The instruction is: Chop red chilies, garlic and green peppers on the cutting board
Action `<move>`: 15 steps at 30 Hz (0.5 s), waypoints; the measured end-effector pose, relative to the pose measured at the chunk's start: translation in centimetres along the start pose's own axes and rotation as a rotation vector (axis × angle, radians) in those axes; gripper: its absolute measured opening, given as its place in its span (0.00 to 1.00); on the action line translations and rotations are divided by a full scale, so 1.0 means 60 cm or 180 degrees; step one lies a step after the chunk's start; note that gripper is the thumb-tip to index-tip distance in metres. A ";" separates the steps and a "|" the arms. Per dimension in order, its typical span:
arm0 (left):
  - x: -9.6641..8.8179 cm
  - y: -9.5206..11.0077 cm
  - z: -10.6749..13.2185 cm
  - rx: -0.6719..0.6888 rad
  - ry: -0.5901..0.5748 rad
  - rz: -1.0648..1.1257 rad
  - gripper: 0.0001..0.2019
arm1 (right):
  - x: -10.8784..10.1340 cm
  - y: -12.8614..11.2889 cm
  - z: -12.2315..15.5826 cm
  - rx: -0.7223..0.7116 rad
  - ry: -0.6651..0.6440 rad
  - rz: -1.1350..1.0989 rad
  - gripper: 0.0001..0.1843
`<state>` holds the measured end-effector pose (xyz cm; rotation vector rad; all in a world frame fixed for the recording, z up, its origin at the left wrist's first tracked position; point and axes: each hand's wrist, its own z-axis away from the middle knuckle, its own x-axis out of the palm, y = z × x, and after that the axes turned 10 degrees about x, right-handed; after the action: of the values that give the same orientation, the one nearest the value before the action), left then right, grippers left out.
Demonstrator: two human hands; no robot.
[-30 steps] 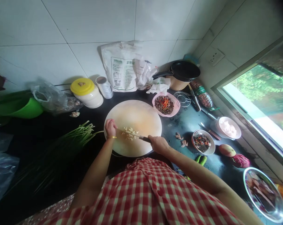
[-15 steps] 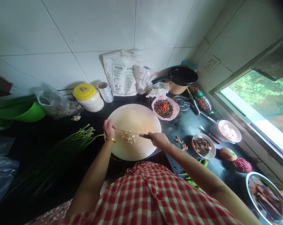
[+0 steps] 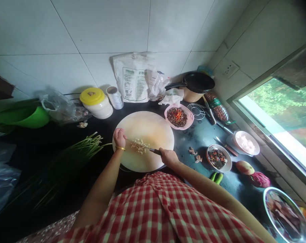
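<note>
Knife (image 3: 147, 147) is held between both hands, across chopped bits (image 3: 138, 149) on a board (image 3: 147, 125)
Handle (image 3: 156, 152) is gripped by the closed right hand (image 3: 169, 157); far end is held by the curled left hand (image 3: 119, 137)

A hand could pass over the far half of the board (image 3: 142, 123), but the knife (image 3: 153, 150), between left hand (image 3: 119, 137) and right hand (image 3: 169, 157), bars its middle, scallions (image 3: 85, 146) reach its left edge, the pink bowl (image 3: 191, 118) crowds its far right, and jar (image 3: 100, 109), roll (image 3: 116, 99) and bag (image 3: 135, 82) line the counter's (image 3: 187, 143) back edge.
</note>
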<state>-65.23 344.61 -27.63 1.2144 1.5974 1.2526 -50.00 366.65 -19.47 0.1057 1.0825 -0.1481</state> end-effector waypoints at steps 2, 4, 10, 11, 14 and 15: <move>-0.001 0.007 0.000 0.0164 -0.0031 -0.0129 0.07 | 0.005 -0.001 0.005 0.0020 -0.0020 -0.0019 0.12; -0.002 0.008 0.001 0.0090 -0.0012 -0.0129 0.07 | 0.005 -0.001 0.010 -0.0069 0.0025 -0.0001 0.12; -0.008 0.004 0.012 0.0016 -0.0099 -0.0057 0.07 | 0.005 -0.004 0.018 0.0144 -0.0143 -0.0022 0.12; -0.008 0.005 0.013 0.0067 -0.0105 -0.0109 0.07 | 0.005 -0.002 0.017 0.0117 -0.0131 -0.0028 0.12; -0.008 0.006 0.016 -0.0053 -0.0013 -0.0078 0.07 | 0.002 0.007 0.009 -0.0033 0.0014 0.0014 0.13; -0.007 0.006 0.016 -0.0126 0.0036 -0.0031 0.07 | 0.000 0.010 0.006 -0.0040 0.0045 0.0033 0.13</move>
<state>-64.13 344.49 -27.50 1.1755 1.5775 1.2810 -49.57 367.18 -19.30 0.1011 1.0968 -0.1313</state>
